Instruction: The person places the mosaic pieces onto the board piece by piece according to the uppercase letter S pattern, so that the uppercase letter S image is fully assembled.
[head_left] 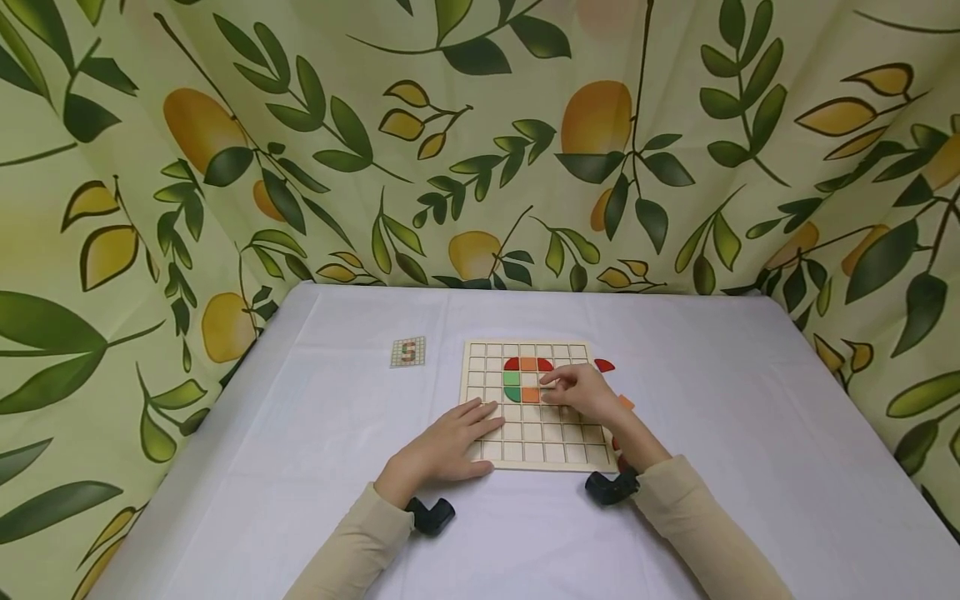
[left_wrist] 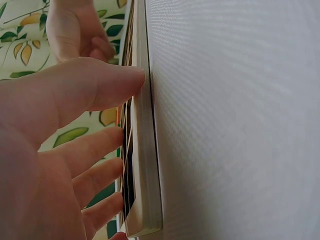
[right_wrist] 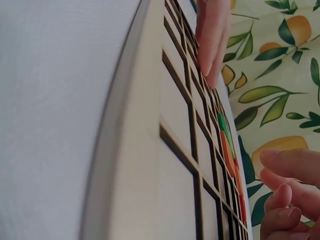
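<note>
A wooden grid board (head_left: 555,456) lies on the table, partly filled with coloured pieces. Its top coloured row has a red rounded piece (head_left: 512,364), an orange square (head_left: 528,364) and another red piece (head_left: 545,364). Below are a light green square (head_left: 512,379), a dark green rounded piece (head_left: 512,394) and an orange square (head_left: 530,395). My left hand (head_left: 453,442) rests spread on the board's left side, thumb at the near edge. Over the coloured cells hovers my right hand (head_left: 581,392), index finger and thumb apart, nothing visible between them.
Beside the board's right edge lie a loose red piece (head_left: 604,365) and an orange piece (head_left: 626,402); more red shows by the right wrist, partly hidden. A small pattern card (head_left: 408,352) lies at the back left. Patterned cloth (head_left: 480,167) hangs behind the white table (head_left: 337,400).
</note>
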